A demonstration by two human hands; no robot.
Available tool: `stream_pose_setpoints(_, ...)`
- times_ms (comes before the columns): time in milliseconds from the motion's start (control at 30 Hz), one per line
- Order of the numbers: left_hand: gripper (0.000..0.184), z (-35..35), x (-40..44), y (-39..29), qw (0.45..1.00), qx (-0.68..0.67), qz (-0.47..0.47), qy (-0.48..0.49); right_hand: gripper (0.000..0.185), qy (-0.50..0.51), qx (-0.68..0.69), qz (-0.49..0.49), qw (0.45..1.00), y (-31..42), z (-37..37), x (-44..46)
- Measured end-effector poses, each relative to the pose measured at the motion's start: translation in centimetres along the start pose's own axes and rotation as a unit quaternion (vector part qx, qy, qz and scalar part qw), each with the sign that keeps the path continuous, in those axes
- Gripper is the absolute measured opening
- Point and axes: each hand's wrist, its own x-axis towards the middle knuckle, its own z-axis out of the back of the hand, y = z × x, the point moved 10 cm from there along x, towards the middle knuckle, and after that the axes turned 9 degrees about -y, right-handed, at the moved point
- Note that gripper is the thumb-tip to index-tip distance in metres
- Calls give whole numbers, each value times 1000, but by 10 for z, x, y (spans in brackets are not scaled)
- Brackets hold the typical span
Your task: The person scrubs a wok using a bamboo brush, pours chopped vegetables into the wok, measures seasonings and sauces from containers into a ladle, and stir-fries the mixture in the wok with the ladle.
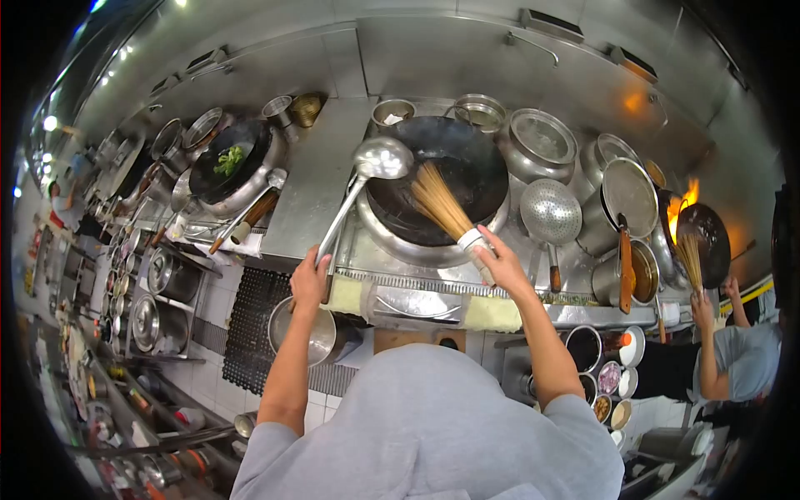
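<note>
My left hand is closed round the handle of a steel ladle, whose bowl hangs over the left rim of a large black wok. In my right hand is a bamboo wok brush, gripped at its white-wrapped end. Its bristles point into the wok, over the dark inner surface; whether the tips touch the metal I cannot tell. The wok sits in a round steel burner ring in front of me.
Right of the wok lie a perforated skimmer and a lidded pot. Another wok with greens stands left. At far right a co-worker holds a brush and a wok near a flame. A large pot stands below my left hand.
</note>
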Motion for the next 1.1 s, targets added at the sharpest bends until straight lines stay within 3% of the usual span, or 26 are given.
stream_pose_setpoints(33, 38, 0, 1, 8, 1000, 1, -9, 8, 64, -3, 3, -17, 1000, 1, 2, -6)
stream_pose_setpoints(100, 37, -1, 6, 16, 996, -82, -27, 22, 60, -55, 238, 31, 969, 32, 8, 3)
stream_pose_setpoints(167, 33, -11, 7, 9, 976, -198, -29, 81, 57, 104, 214, -83, 968, 36, -11, 23)
stream_pose_setpoints(233, 32, -15, 9, 9, 974, -195, -18, 110, 58, 24, 69, -92, 993, 41, 9, 45)
stream_pose_setpoints(267, 32, -13, 12, 3, 974, -199, -24, 108, 58, 6, 155, -112, 982, 39, 15, 43)
stream_pose_setpoints(300, 30, -11, 9, 1, 973, -202, -23, 105, 58, 5, 152, -107, 983, 38, 16, 38)
stream_pose_setpoints(367, 29, -15, 4, -4, 973, -207, -8, 98, 59, 46, 363, -114, 924, 41, 6, 27)
stream_pose_setpoints(433, 29, -43, -14, -13, 955, -228, -3, 190, 56, 83, 319, -129, 935, 27, -13, 18)
stream_pose_setpoints(500, 31, -66, -53, -44, 849, -367, 158, 346, 57, 5, 126, -107, 986, 13, -5, 27)
stream_pose_setpoints(567, 37, -67, -75, -86, 786, -418, 221, 399, 55, -79, 253, -122, 957, 15, 2, 12)
stream_pose_setpoints(633, 37, -64, -91, -126, 689, -493, 308, 433, 54, -169, 281, -55, 943, 32, 15, -2)
stream_pose_setpoints(700, 38, -72, -93, -152, 686, -495, 307, 436, 57, -187, 226, -25, 956, 23, 16, 4)
stream_pose_setpoints(733, 39, -74, -93, -164, 684, -496, 298, 444, 60, -222, 90, 103, 966, 30, 16, 12)
stream_pose_setpoints(767, 39, -74, -94, -172, 683, -495, 294, 450, 63, -249, -51, 225, 941, 54, 13, 6)
stream_pose_setpoints(800, 40, -73, -100, -187, 624, -531, 314, 479, 67, -180, -57, 121, 975, 29, -2, 18)
stream_pose_setpoints(833, 40, -72, -107, -199, 563, -562, 334, 505, 67, -187, -57, 117, 974, 25, 5, 13)
stream_pose_setpoints(900, 41, -74, -101, -200, 552, -572, 337, 504, 65, -290, -116, 93, 945, 24, 38, 9)
stream_pose_setpoints(933, 41, -71, -102, -202, 521, -592, 353, 504, 63, -303, -128, 95, 939, 22, 39, 4)
stream_pose_setpoints(967, 41, -67, -102, -206, 488, -609, 372, 503, 63, -306, -127, 96, 939, 33, 41, 2)
stream_pose_setpoints(1033, 42, -62, -107, -211, 511, -583, 378, 506, 61, -327, -95, 229, 912, 72, 45, -19)
stream_pose_setpoints(1067, 41, -56, -112, -221, 498, -585, 361, 528, 62, -260, -150, 169, 939, 58, 37, 2)
stream_pose_setpoints(1100, 41, -52, -118, -229, 486, -586, 344, 550, 62, -261, -151, 162, 940, 48, 36, -1)
